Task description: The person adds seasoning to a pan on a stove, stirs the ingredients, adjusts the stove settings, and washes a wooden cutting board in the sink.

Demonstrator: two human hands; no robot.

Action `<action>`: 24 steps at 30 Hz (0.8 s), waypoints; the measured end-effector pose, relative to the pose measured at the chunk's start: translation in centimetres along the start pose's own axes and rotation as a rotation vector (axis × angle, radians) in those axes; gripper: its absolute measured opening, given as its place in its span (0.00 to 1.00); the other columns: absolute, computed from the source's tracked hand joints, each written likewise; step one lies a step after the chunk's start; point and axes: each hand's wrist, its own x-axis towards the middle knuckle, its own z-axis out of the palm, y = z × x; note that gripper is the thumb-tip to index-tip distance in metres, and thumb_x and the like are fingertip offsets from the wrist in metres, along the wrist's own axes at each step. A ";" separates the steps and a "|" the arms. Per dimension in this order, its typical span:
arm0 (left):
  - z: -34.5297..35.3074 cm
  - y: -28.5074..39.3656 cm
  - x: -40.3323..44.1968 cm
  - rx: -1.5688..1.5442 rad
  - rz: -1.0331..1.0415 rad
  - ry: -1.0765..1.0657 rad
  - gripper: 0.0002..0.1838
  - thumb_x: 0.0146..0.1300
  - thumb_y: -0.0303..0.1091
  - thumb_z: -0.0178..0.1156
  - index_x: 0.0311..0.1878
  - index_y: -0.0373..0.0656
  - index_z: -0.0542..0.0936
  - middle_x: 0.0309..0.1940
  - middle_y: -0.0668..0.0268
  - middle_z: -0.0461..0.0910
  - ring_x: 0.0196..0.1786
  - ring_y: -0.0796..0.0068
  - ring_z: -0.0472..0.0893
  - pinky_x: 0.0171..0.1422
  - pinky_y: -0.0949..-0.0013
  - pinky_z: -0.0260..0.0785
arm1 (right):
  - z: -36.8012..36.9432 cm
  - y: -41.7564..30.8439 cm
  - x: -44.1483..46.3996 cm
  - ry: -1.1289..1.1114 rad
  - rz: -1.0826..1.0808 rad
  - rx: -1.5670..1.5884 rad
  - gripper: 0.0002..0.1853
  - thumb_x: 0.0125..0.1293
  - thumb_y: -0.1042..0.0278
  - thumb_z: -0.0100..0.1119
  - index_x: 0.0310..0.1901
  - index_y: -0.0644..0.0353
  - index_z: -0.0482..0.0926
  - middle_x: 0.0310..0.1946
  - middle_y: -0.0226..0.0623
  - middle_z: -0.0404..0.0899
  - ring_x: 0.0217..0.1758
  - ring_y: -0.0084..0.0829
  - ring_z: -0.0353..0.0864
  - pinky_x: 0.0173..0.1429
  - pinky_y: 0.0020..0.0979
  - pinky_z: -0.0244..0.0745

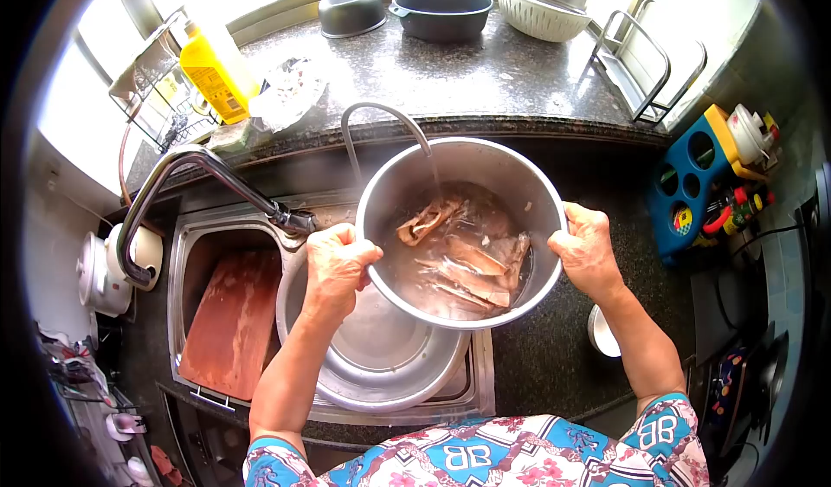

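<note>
Head view, lower left: a reddish board [229,322] leans in the sink compartment, a curved faucet [173,162] arching above. Near centre, the person's left hand [333,266] is clamped on the side of the pot [472,162], over a wide metal basin [376,340]. The pot is held up mid-frame, with brownish pieces [474,256] in cloudy liquid and a thin spout [385,106] reaching its far rim. Matching both grips and bearing the weight evenly should probably curb slopping. The right hand [589,240] clamps the opposite side, well apart from the left; its forearm would best stay clear of the white bowl [603,331] at lower right.
</note>
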 end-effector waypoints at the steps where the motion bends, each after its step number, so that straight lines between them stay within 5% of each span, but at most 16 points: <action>1: 0.1 -0.5 0.3 -0.002 0.030 -0.012 0.09 0.42 0.19 0.58 0.15 0.39 0.69 0.10 0.69 0.68 0.10 0.84 0.65 0.11 0.80 0.54 | 0.0 0.5 -0.1 0.036 -0.045 -0.058 0.08 0.46 0.81 0.45 0.29 0.71 0.74 0.18 0.30 0.73 0.21 0.15 0.66 0.25 0.22 0.65; 9: 1.4 -1.7 2.5 0.047 0.067 -0.068 0.09 0.42 0.21 0.59 0.15 0.39 0.69 0.11 0.69 0.69 0.11 0.84 0.67 0.13 0.80 0.56 | 0.0 4.7 0.4 0.156 -0.126 0.042 0.10 0.46 0.81 0.44 0.31 0.70 0.73 0.17 0.29 0.71 0.20 0.14 0.64 0.25 0.21 0.64; 12: 1.7 -1.8 3.1 0.062 0.054 -0.067 0.10 0.42 0.21 0.60 0.14 0.40 0.68 0.10 0.68 0.69 0.11 0.84 0.67 0.12 0.80 0.56 | -0.4 5.6 0.5 0.090 -0.104 0.001 0.15 0.50 0.83 0.43 0.40 0.72 0.74 0.26 0.28 0.76 0.26 0.12 0.70 0.30 0.16 0.67; 22: 2.3 -2.4 6.0 0.091 0.088 -0.146 0.12 0.44 0.23 0.60 0.13 0.41 0.67 0.10 0.70 0.68 0.11 0.84 0.66 0.13 0.80 0.56 | -0.3 5.0 -0.2 0.201 -0.071 -0.008 0.14 0.50 0.83 0.45 0.40 0.73 0.73 0.21 0.26 0.74 0.21 0.10 0.68 0.26 0.15 0.64; 24: 2.2 -2.5 6.5 0.109 0.090 -0.186 0.11 0.46 0.24 0.61 0.14 0.41 0.69 0.11 0.70 0.69 0.12 0.84 0.67 0.14 0.80 0.57 | 0.0 4.4 -0.4 0.288 -0.079 -0.085 0.10 0.48 0.80 0.46 0.34 0.69 0.73 0.14 0.24 0.68 0.16 0.12 0.62 0.21 0.19 0.60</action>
